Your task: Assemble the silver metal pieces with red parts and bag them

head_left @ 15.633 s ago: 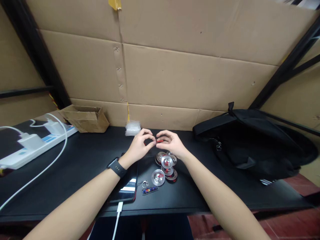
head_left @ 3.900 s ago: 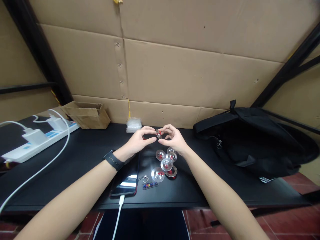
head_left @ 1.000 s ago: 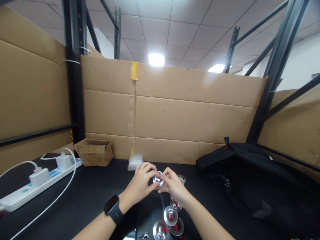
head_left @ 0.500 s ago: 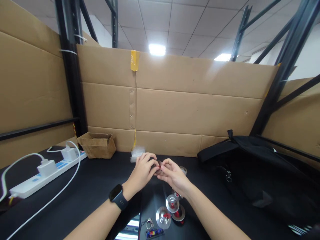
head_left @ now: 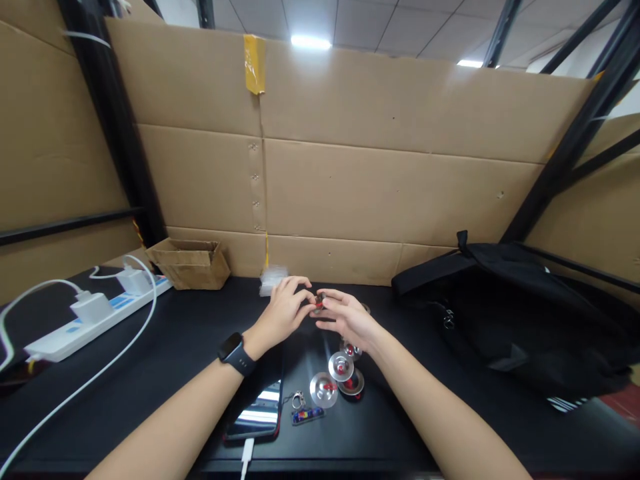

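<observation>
A small disc with a red centre (head_left: 319,302) is pinched between the fingertips of my left hand (head_left: 287,311) and my right hand (head_left: 346,316), above the black table. Below my right hand lie several silvery discs with red parts, among them a large one (head_left: 323,390) and one (head_left: 341,367) that overlaps its neighbour. A keychain with a colourful tag (head_left: 307,415) lies left of them, next to a phone (head_left: 257,412) with a white cable. My right hand partly hides another disc behind it.
A cardboard box (head_left: 193,265) and a white power strip (head_left: 110,312) with plugs and cables are at the left. Clear plastic pieces (head_left: 273,279) lie behind my left hand. A black bag (head_left: 515,313) covers the right side, before a cardboard wall (head_left: 350,200).
The view has tilted down, so everything sits higher and more of the phone shows. Both hands still hold the small disc, which is now turned differently.
</observation>
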Tool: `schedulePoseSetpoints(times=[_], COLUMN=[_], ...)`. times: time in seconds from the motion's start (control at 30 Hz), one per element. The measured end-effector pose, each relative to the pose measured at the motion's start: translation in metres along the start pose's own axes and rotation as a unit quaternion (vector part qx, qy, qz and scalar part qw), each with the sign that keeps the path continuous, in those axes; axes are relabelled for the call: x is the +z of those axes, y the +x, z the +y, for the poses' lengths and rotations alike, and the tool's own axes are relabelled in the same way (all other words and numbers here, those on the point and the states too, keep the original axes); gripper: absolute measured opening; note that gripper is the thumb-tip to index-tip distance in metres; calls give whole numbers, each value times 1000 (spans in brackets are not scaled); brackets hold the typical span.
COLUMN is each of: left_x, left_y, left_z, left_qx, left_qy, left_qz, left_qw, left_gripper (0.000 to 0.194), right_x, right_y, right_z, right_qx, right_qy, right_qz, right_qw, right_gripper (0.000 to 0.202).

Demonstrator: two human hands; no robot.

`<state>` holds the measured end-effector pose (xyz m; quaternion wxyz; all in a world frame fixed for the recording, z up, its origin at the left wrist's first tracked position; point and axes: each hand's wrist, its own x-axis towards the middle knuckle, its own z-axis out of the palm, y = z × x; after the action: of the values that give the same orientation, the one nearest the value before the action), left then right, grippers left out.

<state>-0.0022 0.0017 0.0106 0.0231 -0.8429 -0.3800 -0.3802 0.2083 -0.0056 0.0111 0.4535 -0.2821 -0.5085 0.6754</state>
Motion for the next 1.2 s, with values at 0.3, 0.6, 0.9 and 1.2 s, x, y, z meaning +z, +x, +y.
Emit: schedulePoseSetpoints(times=[0.3, 0.6, 0.9, 1.2], left_x=[-12, -5, -6, -5], left_y=[0, -3, -5, -6], left_z=[-50, -69, -71, -67], left_qx=[-31, -68, -75, -62], left_qy=[2, -10, 6, 11], left_qz=[-90, -150, -146, -137], left_qw=[995, 986, 986, 989], left_gripper=[15, 8, 8, 19], right_x=[-95, -119, -125, -123], right_y=[3, 1, 1, -1], right_z=[-27, -32, -32, -32], right_qx=[-100, -29, 2, -3], right_qy=[-590, -645, -641, -674], right_qz=[102, 78, 61, 42], right_qw=[794, 760, 765, 737], right_gripper=[48, 45, 39, 36])
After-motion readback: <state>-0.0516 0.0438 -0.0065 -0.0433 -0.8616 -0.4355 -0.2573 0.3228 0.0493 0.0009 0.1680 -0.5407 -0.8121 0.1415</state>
